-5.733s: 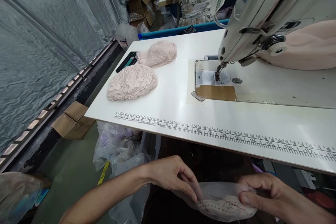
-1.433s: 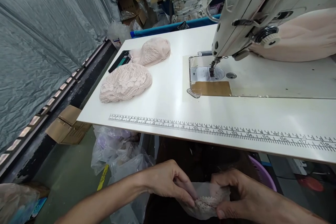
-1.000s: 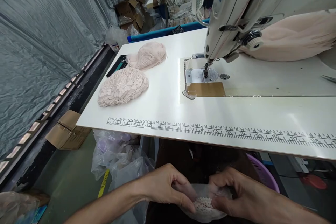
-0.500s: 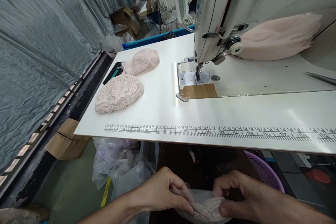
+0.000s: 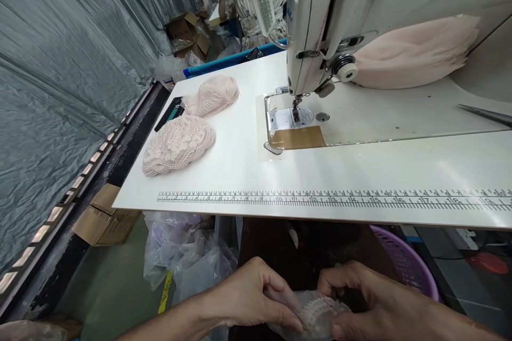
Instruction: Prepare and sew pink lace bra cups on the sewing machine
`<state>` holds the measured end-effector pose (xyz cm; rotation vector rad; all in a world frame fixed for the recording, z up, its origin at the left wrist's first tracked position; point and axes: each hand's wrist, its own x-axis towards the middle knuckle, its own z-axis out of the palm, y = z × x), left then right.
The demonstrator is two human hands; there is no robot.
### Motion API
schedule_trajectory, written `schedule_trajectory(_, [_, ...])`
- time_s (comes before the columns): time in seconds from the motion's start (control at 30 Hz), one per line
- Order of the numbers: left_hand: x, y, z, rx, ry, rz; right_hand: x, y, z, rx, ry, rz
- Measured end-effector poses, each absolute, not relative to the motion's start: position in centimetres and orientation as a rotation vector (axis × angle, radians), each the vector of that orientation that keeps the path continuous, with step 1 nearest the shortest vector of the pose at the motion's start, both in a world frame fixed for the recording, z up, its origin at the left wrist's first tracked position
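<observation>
Evidently soft and light, the lace point(image 5: 321, 313) was pinched, seemingly at its edge, by fingers of the left hand point(image 5: 248, 299) and right hand point(image 5: 370, 303).

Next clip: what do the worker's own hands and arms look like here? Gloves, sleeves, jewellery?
Both hands are bare: no gloves on the left hand or the right hand. No ring, watch or bracelet shows. The left forearm and right forearm are uncovered to the frame edge; no sleeve is in view.

white table point(image 5: 360, 170) | far-left: lace cups point(image 5: 178, 144) | centre: sewing machine point(image 5: 320, 21) | right: pink fabric point(image 5: 416, 53)
</observation>
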<state>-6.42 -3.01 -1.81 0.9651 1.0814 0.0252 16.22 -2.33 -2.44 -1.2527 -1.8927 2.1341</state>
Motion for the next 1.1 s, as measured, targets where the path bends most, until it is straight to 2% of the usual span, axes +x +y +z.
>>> schedule_trajectory(0.53, [-6.6, -3.1, -1.8, 0.997, 1.114, -0.009, 15.7, -3.2, -3.4, -1.294, -1.616, 2.208])
schedule_trajectory(0.9, [-5.6, -2.5, -1.3, 0.994, 1.091, -0.049, 16.1, -2.9, -4.1, -1.055, -1.474, 2.263])
schedule_trajectory(1.1, [-5.4, -2.5, -1.6, 1.021, 1.111, -0.060, 16.0, -3.1, -4.4, -1.075, -1.508, 2.288])
